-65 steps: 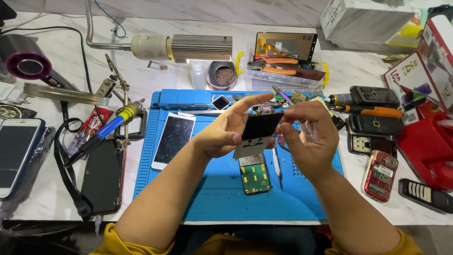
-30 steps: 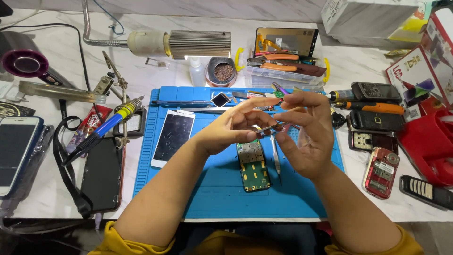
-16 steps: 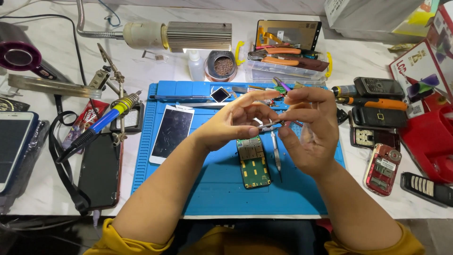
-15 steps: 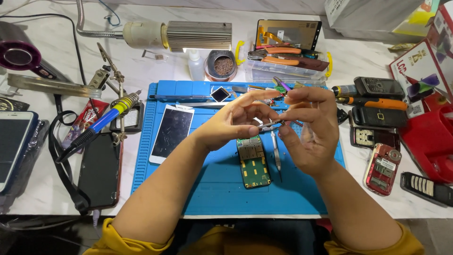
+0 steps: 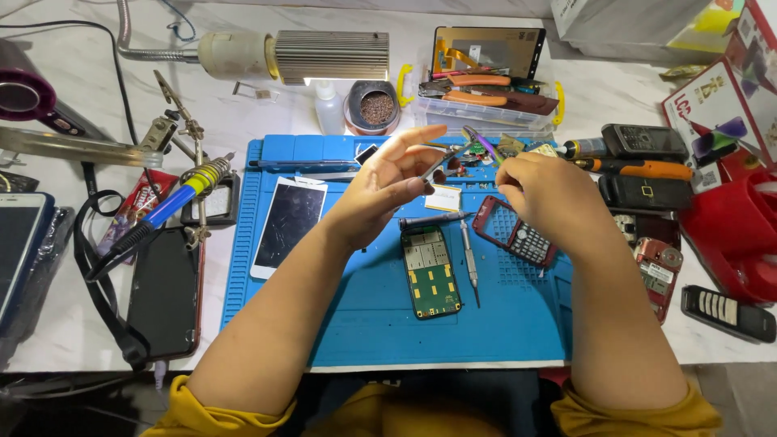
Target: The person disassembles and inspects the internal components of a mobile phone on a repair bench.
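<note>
Both hands are raised above the blue work mat (image 5: 364,324), close together but not touching. The left hand (image 5: 387,188) is half open, palm turned toward the person, its fingers (image 5: 409,146) stretched loosely upward; its thumb and forefinger seem to pinch a thin metal tool, likely tweezers (image 5: 441,160), that slants up toward the right hand. The right hand (image 5: 544,188) is curled with its back to the camera, fingertips tucked near the tip of that tool; whether it holds anything, I cannot tell.

Under the hands, a green circuit board (image 5: 431,273) lies flat on the mat. Just beside it a slim screwdriver (image 5: 468,257) lies lengthwise, and a second dark metal tool (image 5: 433,218) lies crosswise above the board. A red phone housing with a keypad (image 5: 515,232) rests tilted below the right hand. A white smartphone with a cracked screen (image 5: 287,226) lies on the mat's left part. Off the mat, on the tabletop (image 5: 243,121), a blue-handled soldering iron (image 5: 158,213) lies across a black phone (image 5: 166,293).
</note>
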